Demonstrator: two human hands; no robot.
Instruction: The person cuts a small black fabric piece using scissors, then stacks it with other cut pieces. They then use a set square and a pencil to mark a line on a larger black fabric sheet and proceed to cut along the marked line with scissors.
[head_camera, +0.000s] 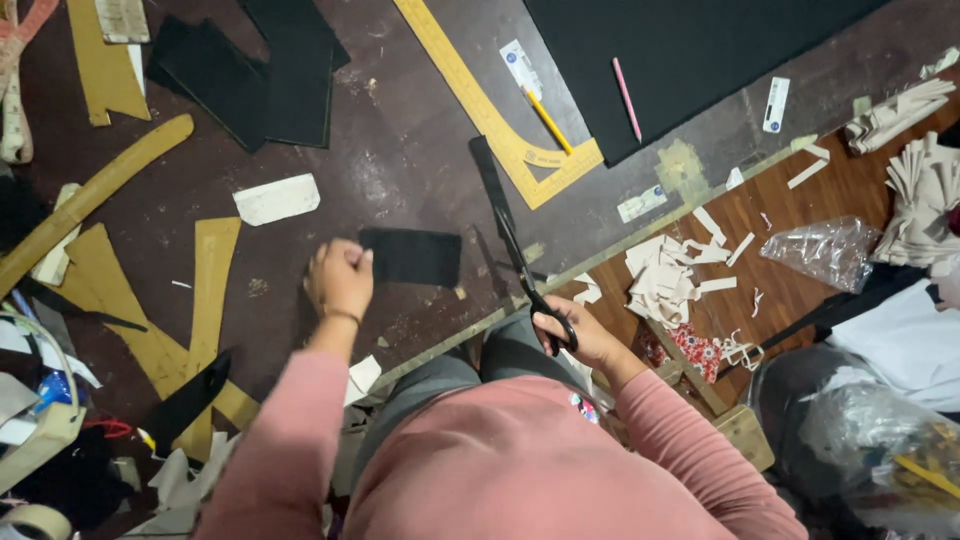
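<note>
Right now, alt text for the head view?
Seen from above, a person's left hand holds a black fabric piece on a dark table while the right hand grips black scissors. Yellow rulers and paper scraps lie around.

A tailoring or pattern-cutting workshop. A yellow tailor's curve ruler (500, 120) lies on the dark cutting table (400, 170); left of it sit brown card pattern pieces (150, 300) and black fabric pieces (260, 70), right of it a big black sheet (690, 50), and beyond the table's edge pale offcuts (665, 275) litter the wooden floor (800, 200).

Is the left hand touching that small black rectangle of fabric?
Touching: the head view shows the left hand pinching the black fabric piece at its left edge.
</note>
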